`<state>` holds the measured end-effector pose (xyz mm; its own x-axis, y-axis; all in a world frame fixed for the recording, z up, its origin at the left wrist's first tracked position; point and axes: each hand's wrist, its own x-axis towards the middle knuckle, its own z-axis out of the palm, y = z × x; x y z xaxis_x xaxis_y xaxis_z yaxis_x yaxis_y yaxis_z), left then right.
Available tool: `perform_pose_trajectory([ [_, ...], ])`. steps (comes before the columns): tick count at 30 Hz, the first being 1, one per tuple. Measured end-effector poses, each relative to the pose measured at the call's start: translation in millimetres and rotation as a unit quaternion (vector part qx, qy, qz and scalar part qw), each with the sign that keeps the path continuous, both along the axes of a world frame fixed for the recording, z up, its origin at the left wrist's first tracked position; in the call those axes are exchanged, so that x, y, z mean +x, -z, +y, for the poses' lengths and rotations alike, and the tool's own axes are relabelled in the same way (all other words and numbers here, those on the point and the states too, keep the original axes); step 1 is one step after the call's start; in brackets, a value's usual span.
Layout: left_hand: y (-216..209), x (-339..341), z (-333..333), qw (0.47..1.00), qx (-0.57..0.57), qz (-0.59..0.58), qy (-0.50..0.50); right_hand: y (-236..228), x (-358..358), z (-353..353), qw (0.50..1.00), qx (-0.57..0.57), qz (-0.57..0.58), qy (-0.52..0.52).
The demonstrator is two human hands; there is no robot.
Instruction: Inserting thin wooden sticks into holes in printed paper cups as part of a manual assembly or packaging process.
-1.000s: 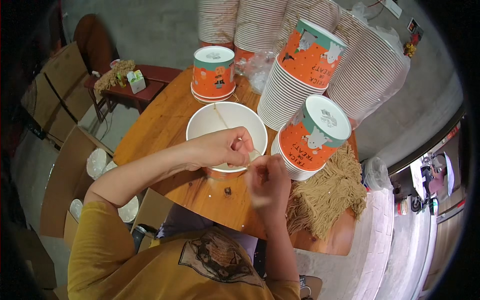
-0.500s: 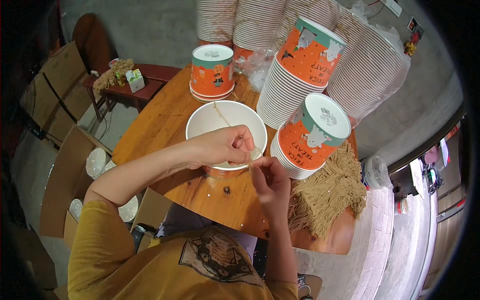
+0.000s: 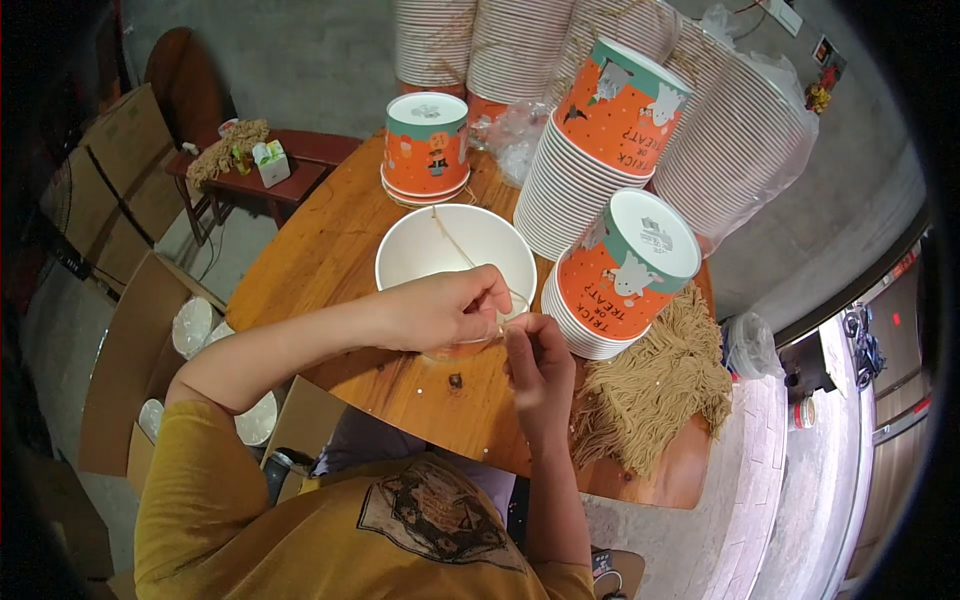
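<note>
A paper bucket, white inside with an orange outer wall, stands mouth up on the wooden table. One strand of tan twine crosses from its far rim over the mouth to my fingers. My left hand reaches over the bucket's near side, thumb and forefinger pinched on the twine. Just right of it, at the near right rim, my right hand pinches the same twine with its fingers curled. The twine end between the fingertips is too small to make out. A heap of cut tan twine lies right of my right hand.
Stacks of upturned orange buckets stand to the right and behind it. A short bucket stack sits at the far left. The wooden table has a curved edge. An open carton with buckets is at left.
Both hands stay at the bucket's near right rim. My right fingers have curled in more and shifted slightly left; my left hand has lowered slightly.
</note>
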<state>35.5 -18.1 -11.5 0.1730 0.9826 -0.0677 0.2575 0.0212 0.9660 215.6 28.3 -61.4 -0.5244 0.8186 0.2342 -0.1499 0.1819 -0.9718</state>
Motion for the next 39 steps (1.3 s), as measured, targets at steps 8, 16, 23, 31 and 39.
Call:
perform_pose_trajectory([
  [8,-10.8,5.0,-11.3,0.956,0.131,0.259,-0.031,1.6,6.0,-0.4,1.000,-0.022,-0.009,-0.003],
  [16,-5.6,3.2,-11.1,0.946,0.169,0.273,-0.046,4.4,9.5,-3.0,1.000,-0.017,-0.007,0.021],
  [23,-8.5,6.2,-11.0,0.950,0.161,0.265,-0.046,16.3,14.9,-0.2,0.995,0.076,-0.036,0.047],
  [31,-9.4,7.8,-13.3,0.949,0.174,0.259,-0.046,-5.9,2.8,-11.1,0.936,0.296,-0.132,0.136],
  [39,-10.5,9.6,-13.5,0.951,0.173,0.252,-0.049,-4.2,1.0,-10.3,0.858,0.450,-0.151,0.197],
])
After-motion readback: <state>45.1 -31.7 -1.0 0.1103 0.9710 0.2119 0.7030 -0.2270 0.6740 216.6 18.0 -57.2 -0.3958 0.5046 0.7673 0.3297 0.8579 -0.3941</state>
